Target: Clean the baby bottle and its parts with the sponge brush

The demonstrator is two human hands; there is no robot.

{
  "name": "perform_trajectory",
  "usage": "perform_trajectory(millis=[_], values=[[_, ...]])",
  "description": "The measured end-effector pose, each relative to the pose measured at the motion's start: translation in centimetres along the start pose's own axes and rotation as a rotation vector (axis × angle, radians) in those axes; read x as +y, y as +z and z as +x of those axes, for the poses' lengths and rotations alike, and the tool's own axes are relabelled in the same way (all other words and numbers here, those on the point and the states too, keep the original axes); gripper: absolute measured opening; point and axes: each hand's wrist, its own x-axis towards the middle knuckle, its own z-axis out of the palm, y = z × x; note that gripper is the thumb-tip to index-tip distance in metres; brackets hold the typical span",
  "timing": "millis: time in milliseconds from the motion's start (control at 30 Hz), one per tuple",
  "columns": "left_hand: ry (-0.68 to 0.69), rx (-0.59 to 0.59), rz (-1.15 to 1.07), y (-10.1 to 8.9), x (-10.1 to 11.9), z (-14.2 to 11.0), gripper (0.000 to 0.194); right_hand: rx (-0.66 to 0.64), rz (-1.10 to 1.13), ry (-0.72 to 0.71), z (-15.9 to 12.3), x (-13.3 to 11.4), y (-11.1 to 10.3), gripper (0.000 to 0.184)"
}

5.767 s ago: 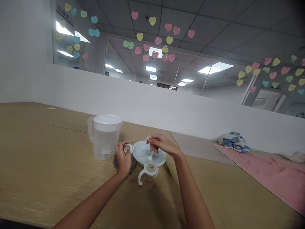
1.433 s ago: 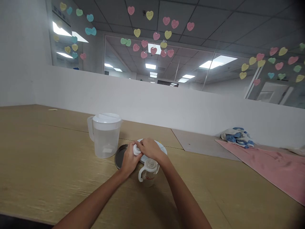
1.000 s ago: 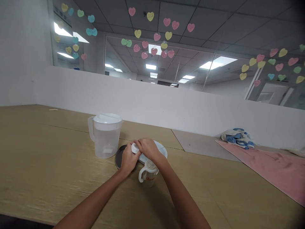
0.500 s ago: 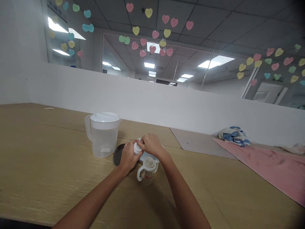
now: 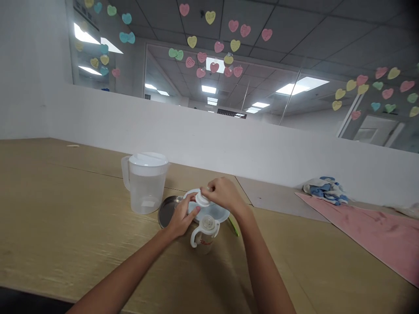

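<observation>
In the head view, two hands are meeting over one white cap [image 5: 202, 200]. The right hand [image 5: 224, 192] is pinching its top with closed fingertips; the left hand [image 5: 180, 218] is curving, thumb and fingers parted, around its near left side, though whether it is gripping I cannot tell. The cap is hanging above one bowl [image 5: 218, 213]. One two-handled bottle [image 5: 205, 241] is standing upright just in front. One tray [image 5: 166, 212] and one lidded jug [image 5: 147, 192] are sitting leftward; one green stick [image 5: 233, 227] is lying rightward.
</observation>
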Motion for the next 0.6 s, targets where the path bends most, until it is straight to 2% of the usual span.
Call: perform_trajectory(millis=[67, 167, 233, 333, 467, 600], values=[[0.031, -0.040, -0.060, -0.1, 0.3, -0.2, 0.041, 0.008, 0.102, 0.024, -0.9, 1.0, -1.6, 0.034], [0.119, -0.125, -0.023, 0.2, 0.6, -0.5, 0.048, -0.143, 0.286, -0.034, -2.0, 2.1, -3.2, 0.020], [0.165, -0.186, 0.045, 0.6, 0.5, -0.7, 0.053, -0.241, 0.353, -0.085, -2.3, 2.4, -3.5, 0.017], [0.167, -0.215, 0.124, 1.2, 0.3, -1.0, 0.051, -0.354, 0.362, -0.137, -2.2, 2.3, -3.0, 0.018], [0.147, -0.190, 0.137, 1.4, 0.2, -1.1, 0.049, -0.476, 0.276, -0.146, -1.8, 1.3, -1.8, 0.024], [0.122, -0.209, 0.129, 1.4, 0.4, -1.0, 0.040, -0.540, 0.178, -0.140, -1.5, 0.5, -1.0, 0.027]])
